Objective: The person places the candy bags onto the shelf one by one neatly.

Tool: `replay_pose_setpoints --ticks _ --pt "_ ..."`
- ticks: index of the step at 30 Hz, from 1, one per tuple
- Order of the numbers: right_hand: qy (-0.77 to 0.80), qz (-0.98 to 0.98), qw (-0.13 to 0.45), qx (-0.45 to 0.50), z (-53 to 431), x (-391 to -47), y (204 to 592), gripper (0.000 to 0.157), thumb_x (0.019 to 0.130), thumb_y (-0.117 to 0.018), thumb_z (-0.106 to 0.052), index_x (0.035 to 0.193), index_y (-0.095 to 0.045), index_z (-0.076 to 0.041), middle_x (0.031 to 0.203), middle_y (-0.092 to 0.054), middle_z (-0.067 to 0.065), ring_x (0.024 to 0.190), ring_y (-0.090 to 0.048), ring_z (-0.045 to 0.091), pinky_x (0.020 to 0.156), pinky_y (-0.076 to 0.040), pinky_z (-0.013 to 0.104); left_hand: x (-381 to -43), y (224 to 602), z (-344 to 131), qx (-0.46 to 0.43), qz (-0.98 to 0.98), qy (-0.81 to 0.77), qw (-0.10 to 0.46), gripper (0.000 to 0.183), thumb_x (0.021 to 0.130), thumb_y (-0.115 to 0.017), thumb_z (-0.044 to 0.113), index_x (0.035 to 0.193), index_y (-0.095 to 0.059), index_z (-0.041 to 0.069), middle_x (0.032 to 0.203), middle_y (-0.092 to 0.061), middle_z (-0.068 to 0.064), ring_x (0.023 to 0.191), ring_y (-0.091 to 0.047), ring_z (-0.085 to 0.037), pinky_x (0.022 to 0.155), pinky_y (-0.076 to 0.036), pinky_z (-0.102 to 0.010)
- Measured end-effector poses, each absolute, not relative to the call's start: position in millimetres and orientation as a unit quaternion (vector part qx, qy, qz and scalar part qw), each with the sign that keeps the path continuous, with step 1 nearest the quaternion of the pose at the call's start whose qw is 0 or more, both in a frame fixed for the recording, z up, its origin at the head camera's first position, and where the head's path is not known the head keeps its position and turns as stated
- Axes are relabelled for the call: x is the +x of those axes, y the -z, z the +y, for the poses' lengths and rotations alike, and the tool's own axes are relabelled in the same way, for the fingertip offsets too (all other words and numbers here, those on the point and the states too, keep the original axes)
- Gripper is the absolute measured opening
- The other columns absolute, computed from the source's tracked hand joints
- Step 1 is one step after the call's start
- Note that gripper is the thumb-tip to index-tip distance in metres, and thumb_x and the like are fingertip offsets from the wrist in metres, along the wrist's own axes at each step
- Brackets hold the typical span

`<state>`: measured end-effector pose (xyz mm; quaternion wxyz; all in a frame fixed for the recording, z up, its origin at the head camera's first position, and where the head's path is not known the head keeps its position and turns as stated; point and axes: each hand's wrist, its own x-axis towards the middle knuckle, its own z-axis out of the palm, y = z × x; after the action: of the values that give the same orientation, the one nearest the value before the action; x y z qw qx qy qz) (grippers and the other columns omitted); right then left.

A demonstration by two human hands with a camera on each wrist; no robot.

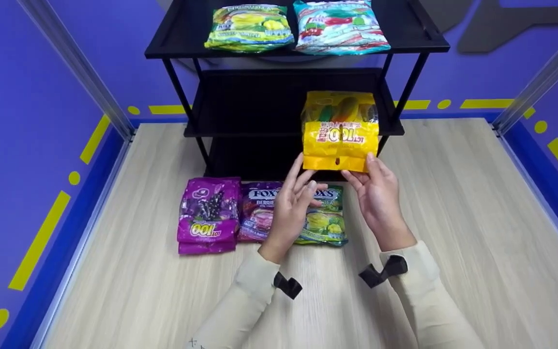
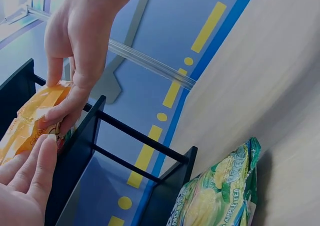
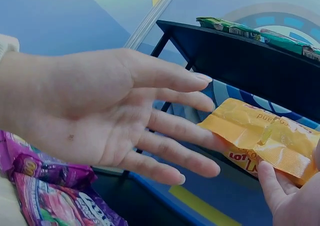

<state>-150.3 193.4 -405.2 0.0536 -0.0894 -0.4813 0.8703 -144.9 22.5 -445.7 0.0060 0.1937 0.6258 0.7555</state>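
A yellow candy bag with a clear window is over the right part of the rack's middle shelf, its near end out past the front edge. My right hand pinches its lower right corner, thumb on one face and fingers on the other, as the left wrist view also shows. My left hand has its fingers spread and fairly straight, fingertips at the bag's lower left edge. In the right wrist view the open palm of the left hand faces the camera beside the yellow bag.
On the top shelf lie a yellow-green candy bag and a turquoise-and-red one. Before the rack, on the wooden table, a purple bag, a berry candy bag and a green candy bag stand in a row. Blue walls enclose the sides.
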Motion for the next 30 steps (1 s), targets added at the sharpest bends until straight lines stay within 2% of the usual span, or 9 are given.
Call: replay_pose_setpoints --ticks 5,8,15,22,27,30 --pt "-0.865 -0.492 0.05 -0.085 195.5 -154.0 404.3 0.046 0.104 -0.039 -0.032 0.138 -0.041 -0.001 0.122 -0.053 0.01 0.094 -0.062 0.013 0.091 -0.055 0.023 -149.0 445.4 23.8 0.207 0.638 -0.742 -0.005 0.048 0.103 -0.045 0.017 0.15 -0.034 0.018 0.148 -0.046 -0.008 0.115 -0.061 -0.027 0.09 -0.056 -0.047" --pt "-0.865 -0.493 0.046 -0.086 198.3 -155.6 403.2 0.048 0.103 -0.039 -0.032 0.14 -0.04 -0.002 0.123 -0.053 0.01 0.096 -0.061 0.014 0.092 -0.055 0.023 -153.5 444.5 26.1 0.212 0.644 -0.735 0.0 0.046 0.103 -0.046 0.018 0.149 -0.038 0.018 0.149 -0.044 -0.006 0.116 -0.06 -0.025 0.091 -0.055 -0.046" --pt "-0.865 -0.495 0.018 -0.083 204.9 -160.2 399.9 0.053 0.103 -0.04 -0.034 0.144 -0.035 -0.002 0.124 -0.054 0.009 0.1 -0.063 0.014 0.094 -0.054 0.025 -160.4 441.2 30.6 0.216 0.627 -0.748 0.032 0.049 0.103 -0.047 0.02 0.15 -0.036 0.019 0.153 -0.039 -0.002 0.124 -0.054 -0.031 0.094 -0.052 -0.053" --pt "-0.869 -0.49 0.015 -0.071 210.6 -160.1 401.4 0.049 0.103 -0.037 -0.035 0.14 -0.038 -0.003 0.119 -0.06 0.008 0.098 -0.068 0.014 0.093 -0.055 0.028 -162.8 438.8 36.6 0.216 0.622 -0.752 0.041 0.052 0.102 -0.047 0.015 0.151 -0.033 0.018 0.155 -0.038 0.0 0.128 -0.052 -0.024 0.096 -0.052 -0.05" --pt "-0.864 -0.499 0.019 -0.069 213.8 -153.9 408.9 0.051 0.104 -0.033 -0.038 0.144 -0.037 -0.006 0.128 -0.058 0.009 0.116 -0.063 0.021 0.1 -0.052 0.031 -165.1 435.7 39.8 0.209 0.62 -0.755 0.054 0.055 0.1 -0.045 0.005 0.152 -0.032 0.019 0.155 -0.038 0.004 0.131 -0.049 -0.019 0.097 -0.054 -0.039" --pt "-0.849 -0.522 0.019 -0.074 215.8 -150.9 415.4 0.053 0.105 -0.029 -0.039 0.147 -0.033 -0.007 0.141 -0.051 0.015 0.126 -0.056 0.026 0.103 -0.05 0.033 -166.4 433.2 40.9 0.206 0.616 -0.758 0.059 0.057 0.099 -0.043 0.001 0.152 -0.031 0.02 0.156 -0.036 0.006 0.133 -0.048 -0.019 0.097 -0.054 -0.037"
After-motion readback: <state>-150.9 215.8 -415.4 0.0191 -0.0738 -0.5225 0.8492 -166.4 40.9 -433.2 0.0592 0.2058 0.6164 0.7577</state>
